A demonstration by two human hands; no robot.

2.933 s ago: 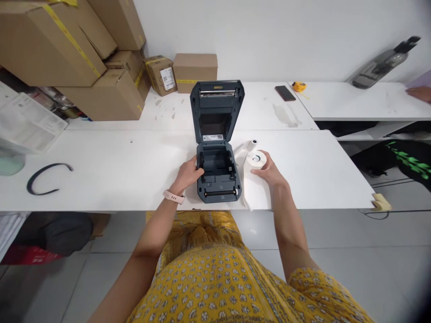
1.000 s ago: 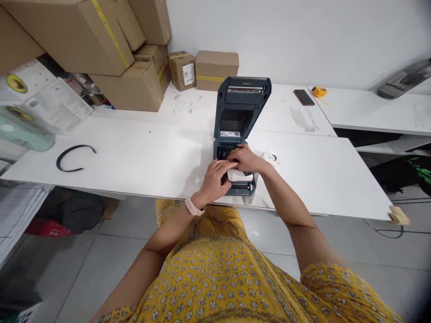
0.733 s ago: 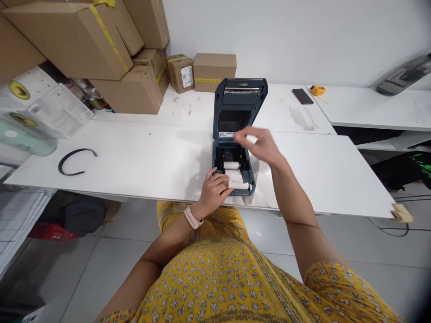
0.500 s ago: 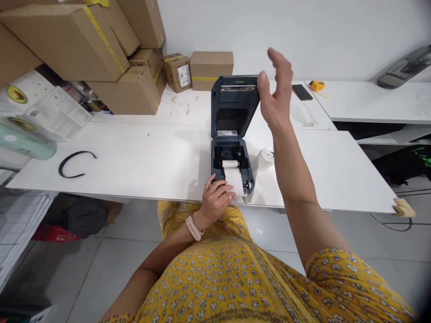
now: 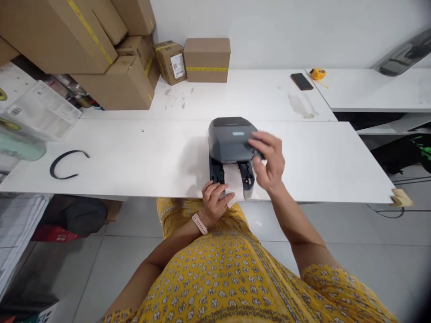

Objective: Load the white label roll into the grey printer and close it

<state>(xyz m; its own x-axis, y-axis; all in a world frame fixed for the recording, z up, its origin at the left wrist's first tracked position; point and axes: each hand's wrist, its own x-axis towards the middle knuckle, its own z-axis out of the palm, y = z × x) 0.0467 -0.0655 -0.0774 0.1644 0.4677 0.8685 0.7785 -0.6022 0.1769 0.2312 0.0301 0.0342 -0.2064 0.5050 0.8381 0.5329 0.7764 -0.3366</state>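
Observation:
A dark grey label printer (image 5: 213, 172) stands at the table's front edge. Its lid (image 5: 229, 139) is tilted partly down over the body, leaving a gap at the front. From that gap a strip of white label paper (image 5: 235, 179) runs out over the printer's front. My left hand (image 5: 215, 202), with a pink band on the wrist, holds the paper's end between thumb and fingers. Fingers of my right hand (image 5: 271, 161) lie on the lid's right side, the thumb at its lower edge. The paper roll inside is hidden under the lid.
Cardboard boxes (image 5: 207, 58) are stacked at the back left of the white table (image 5: 161, 157). A black headband (image 5: 55, 163) lies on the left. At the back right are a phone (image 5: 301, 81) and a yellow tape measure (image 5: 317, 74).
My right hand has come down and nearer with the lid, which stood upright before. My left hand has stayed at the paper, whose end now sticks out further. The loose white roll is now hidden.

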